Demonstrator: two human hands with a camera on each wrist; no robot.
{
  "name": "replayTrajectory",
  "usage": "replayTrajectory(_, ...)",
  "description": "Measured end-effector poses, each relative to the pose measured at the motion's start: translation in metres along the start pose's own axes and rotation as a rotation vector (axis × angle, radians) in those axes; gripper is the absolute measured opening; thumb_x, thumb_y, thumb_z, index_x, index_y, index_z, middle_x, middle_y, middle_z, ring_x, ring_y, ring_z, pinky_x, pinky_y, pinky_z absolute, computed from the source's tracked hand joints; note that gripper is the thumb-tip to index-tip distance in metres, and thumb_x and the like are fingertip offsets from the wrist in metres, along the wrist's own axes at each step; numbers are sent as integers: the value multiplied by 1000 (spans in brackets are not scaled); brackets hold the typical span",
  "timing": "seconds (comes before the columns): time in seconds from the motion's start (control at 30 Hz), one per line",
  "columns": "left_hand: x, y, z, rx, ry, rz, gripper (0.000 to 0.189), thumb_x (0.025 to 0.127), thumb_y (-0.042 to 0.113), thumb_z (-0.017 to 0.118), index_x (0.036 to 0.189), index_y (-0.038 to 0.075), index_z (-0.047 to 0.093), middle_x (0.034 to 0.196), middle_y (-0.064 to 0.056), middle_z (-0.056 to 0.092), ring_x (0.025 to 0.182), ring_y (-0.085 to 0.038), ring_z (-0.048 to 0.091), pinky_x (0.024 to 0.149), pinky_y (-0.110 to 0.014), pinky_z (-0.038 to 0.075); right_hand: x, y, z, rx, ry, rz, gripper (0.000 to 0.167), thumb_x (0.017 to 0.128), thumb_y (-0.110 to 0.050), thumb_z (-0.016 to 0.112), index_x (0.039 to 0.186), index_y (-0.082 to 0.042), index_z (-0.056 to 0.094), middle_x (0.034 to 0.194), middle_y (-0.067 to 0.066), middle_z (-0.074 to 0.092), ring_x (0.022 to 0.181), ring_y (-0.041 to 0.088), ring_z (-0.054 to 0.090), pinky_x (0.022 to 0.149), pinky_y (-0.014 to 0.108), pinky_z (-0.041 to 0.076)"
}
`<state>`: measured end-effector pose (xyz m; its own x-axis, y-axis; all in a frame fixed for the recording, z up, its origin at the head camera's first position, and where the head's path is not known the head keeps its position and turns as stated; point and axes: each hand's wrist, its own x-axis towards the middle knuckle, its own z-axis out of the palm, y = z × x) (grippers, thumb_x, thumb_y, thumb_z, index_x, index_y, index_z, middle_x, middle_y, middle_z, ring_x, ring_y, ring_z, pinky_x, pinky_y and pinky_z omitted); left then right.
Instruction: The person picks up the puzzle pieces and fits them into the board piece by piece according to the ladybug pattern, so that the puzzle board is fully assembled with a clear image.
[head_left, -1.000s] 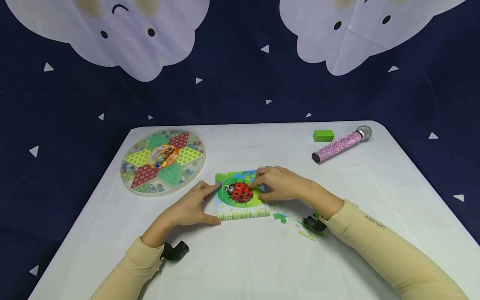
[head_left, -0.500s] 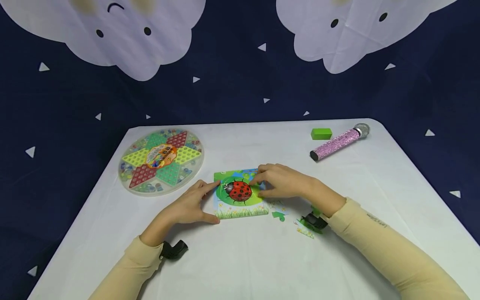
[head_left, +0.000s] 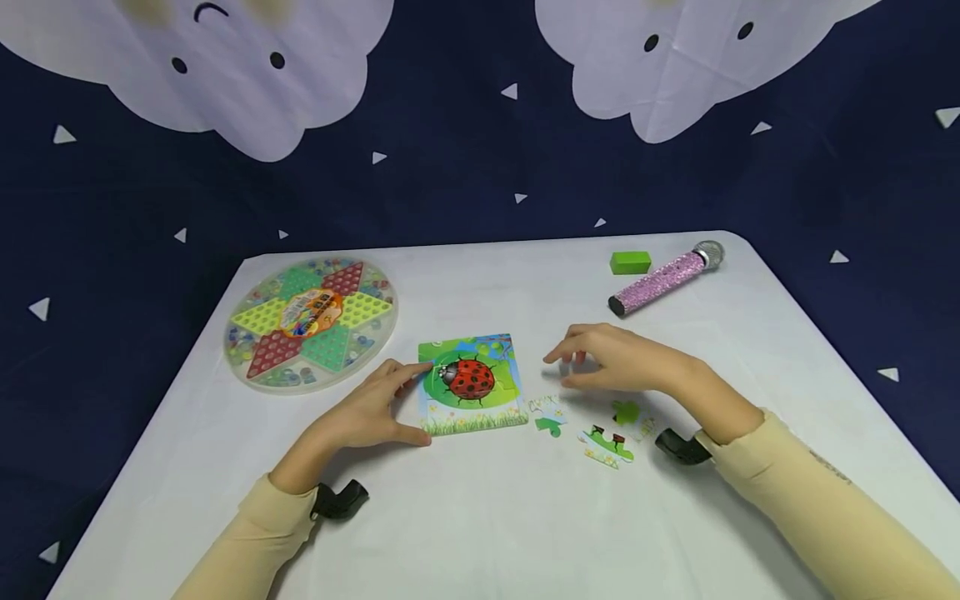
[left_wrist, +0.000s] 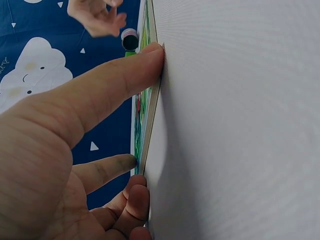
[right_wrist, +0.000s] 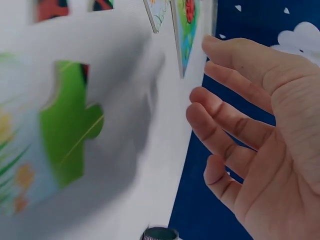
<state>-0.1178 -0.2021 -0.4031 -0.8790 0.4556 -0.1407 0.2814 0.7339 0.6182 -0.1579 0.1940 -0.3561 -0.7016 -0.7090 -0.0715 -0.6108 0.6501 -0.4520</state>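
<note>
A square ladybug jigsaw puzzle (head_left: 470, 382) lies flat on the white table. At its left side, my left hand (head_left: 375, 408) rests the extended thumb on the near corner and the index finger on the edge; the left wrist view shows the other fingers bent beside the rim. My right hand (head_left: 618, 358) hovers off the puzzle's right side, fingers loosely bent and holding nothing. Loose puzzle pieces lie below it: a green and flowery piece (right_wrist: 70, 125), another with two red-and-black marks (head_left: 607, 448), and one (head_left: 551, 415) close to the puzzle's right edge.
A round Chinese checkers set (head_left: 311, 323) with marbles stands at the back left. Towards the back right lie a green block (head_left: 630, 262) and a pink glittery microphone (head_left: 663, 282). A dark blue cloud-patterned cloth (head_left: 450, 183) hangs behind the table.
My right hand has lifted off the puzzle's upper right part and moved right, uncovering that corner and the loose pieces. My left hand stays at the left edge. The head view has shifted slightly.
</note>
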Motion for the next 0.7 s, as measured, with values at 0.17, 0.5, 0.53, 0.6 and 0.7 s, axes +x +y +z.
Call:
replayTrajectory(0.17,0,-1,0,4,0,0,108,73,37,100,164,15,45,123,-7,54,112,-20,50,101,-45,44,-27,1,1,54,-13,51,35,99,-29,79,132,-16,77,112,-1,72,101,16,68,90,40,57)
replayTrajectory(0.5,1,-2,1,1,3,9,108,72,38,101,163,14,47,122,-8,54,111,-21,50,100,-44,43,-65,5,12,86,5,115,43,92,-26,86,133,-17,77,105,-10,69,96,8,63,84,29,54)
replayTrajectory(0.53,1,-1,1,3,5,10,108,72,38,101,163,14,47,122,-8,54,111,-21,50,99,-44,44,-68,6,12,82,16,120,44,91,-25,87,133,-17,77,105,-10,69,96,8,63,84,29,53)
replayTrajectory(0.6,1,-1,1,6,8,11,108,72,38,100,163,14,47,122,-8,54,111,-21,50,99,-44,44,-74,9,13,76,35,139,46,88,-23,89,132,-17,77,104,-11,69,96,8,63,84,29,53)
replayTrajectory(0.7,1,-1,0,5,9,10,108,72,37,101,162,14,47,121,-8,54,111,-21,50,98,-44,44,-81,13,14,74,51,168,49,85,-24,92,131,-18,78,105,-11,68,97,8,63,86,30,54)
